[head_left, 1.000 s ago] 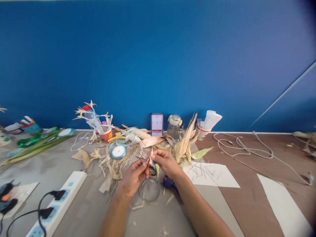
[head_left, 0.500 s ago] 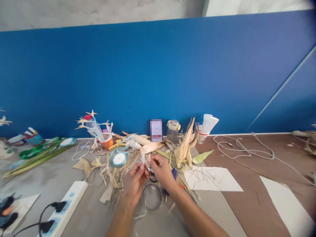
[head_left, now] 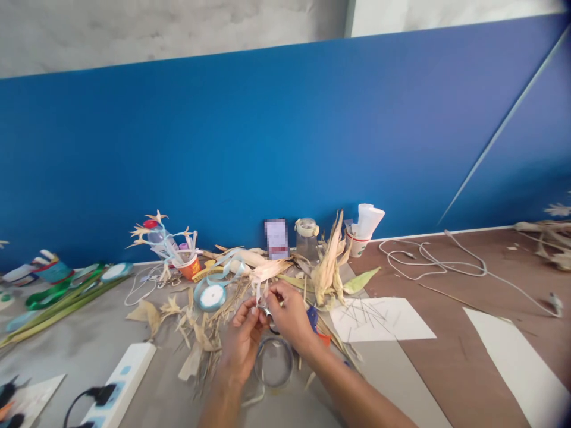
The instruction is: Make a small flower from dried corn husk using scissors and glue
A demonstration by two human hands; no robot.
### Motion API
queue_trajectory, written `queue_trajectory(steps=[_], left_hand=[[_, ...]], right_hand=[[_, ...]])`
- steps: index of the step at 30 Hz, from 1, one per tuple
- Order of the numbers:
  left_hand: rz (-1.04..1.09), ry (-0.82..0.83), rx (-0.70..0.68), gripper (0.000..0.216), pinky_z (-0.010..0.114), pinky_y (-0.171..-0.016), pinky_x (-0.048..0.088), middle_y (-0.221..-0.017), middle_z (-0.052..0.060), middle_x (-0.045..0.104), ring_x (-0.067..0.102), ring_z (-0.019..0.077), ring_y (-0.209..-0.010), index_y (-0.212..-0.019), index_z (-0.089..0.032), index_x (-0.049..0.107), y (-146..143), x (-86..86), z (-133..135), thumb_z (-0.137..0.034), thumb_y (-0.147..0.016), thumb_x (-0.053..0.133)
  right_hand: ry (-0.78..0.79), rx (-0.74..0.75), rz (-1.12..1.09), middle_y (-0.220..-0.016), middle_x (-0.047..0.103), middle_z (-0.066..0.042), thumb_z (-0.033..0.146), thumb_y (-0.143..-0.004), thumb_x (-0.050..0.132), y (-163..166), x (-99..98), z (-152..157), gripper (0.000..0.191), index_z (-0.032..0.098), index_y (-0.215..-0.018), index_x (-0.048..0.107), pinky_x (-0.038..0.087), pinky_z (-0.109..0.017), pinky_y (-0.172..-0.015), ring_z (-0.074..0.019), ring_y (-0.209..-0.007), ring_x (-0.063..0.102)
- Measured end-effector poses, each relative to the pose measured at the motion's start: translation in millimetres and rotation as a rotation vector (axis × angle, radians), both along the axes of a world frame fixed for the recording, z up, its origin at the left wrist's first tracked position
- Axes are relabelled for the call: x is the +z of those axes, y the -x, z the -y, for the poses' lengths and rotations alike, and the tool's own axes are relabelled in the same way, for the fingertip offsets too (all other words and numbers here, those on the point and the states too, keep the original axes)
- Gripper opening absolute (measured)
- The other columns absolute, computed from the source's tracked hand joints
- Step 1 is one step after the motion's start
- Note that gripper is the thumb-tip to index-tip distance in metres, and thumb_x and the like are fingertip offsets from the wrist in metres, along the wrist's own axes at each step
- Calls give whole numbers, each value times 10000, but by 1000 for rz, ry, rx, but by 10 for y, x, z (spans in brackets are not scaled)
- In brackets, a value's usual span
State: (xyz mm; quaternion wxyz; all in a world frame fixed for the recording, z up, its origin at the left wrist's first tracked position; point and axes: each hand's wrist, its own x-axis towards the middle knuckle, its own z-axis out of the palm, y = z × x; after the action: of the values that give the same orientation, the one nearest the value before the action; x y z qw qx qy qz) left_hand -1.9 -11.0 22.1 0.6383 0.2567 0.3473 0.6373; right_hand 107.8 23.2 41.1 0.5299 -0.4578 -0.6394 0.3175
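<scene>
I have both bare forearms in view, the left [head_left: 222,395] rising steeply from the bottom edge, the right [head_left: 352,380] slanting in from the lower right. My left hand [head_left: 243,339] curls its fingers inward, thumb raised against them. My right hand [head_left: 291,313] shows its back, fingers bent in a pinch, tips close beside the left's.

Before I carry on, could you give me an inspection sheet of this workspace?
Surface: grey table, brown tabletop at right.
In work: pale piece, held; details too small to tell.
Clutter: husks, ribbon spool, thin sticks on white paper.
Hands: left hand and right hand close together, both pinching at the pale piece.
Cables: black plugs in the power strip; white cable looped at right.
Surroundings: blue partition behind, grey wall above.
</scene>
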Motion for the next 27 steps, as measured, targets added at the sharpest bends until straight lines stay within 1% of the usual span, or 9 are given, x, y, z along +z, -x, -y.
queue_trajectory(steps=[3,5,12,24,27], left_hand=[[8,1,26,322,199,-582,443,-588,-36,580,527,81,-558,-886,-181,629,-14,14,5,-237,-604,774],[15,-7,22,340,192,-582,442,-572,-46,567,523,75,-553,-897,-189,625,-18,14,6,-240,-598,778],[54,-31,-23,211,187,-557,441,-584,-31,570,515,72,-544,-809,-168,628,-4,-22,-5,-219,-644,751],[49,-33,-44,169,194,-561,437,-582,-28,560,509,78,-544,-797,-165,637,-1,-32,-1,-220,-670,733],[38,-39,-60,156,189,-565,434,-584,-26,567,510,75,-551,-802,-164,643,-8,-32,2,-224,-683,724]], right_hand=[[-6,-10,13,-663,543,-16,174,-762,474,3,28,22,157,184,-615,528,355,-255,-603,-151,-659,495],[2,-14,2,-670,545,-17,172,-765,471,7,40,35,158,185,-618,528,357,-254,-599,-149,-655,500],[32,-17,-7,-666,528,-7,153,-739,481,44,43,57,142,184,-607,526,367,-246,-593,-138,-626,504],[96,-43,-96,-603,519,8,202,-725,494,66,26,72,157,189,-569,496,388,-235,-545,-126,-566,504],[136,16,-171,-541,502,25,216,-735,474,78,15,69,155,196,-581,480,381,-230,-495,-112,-485,489]])
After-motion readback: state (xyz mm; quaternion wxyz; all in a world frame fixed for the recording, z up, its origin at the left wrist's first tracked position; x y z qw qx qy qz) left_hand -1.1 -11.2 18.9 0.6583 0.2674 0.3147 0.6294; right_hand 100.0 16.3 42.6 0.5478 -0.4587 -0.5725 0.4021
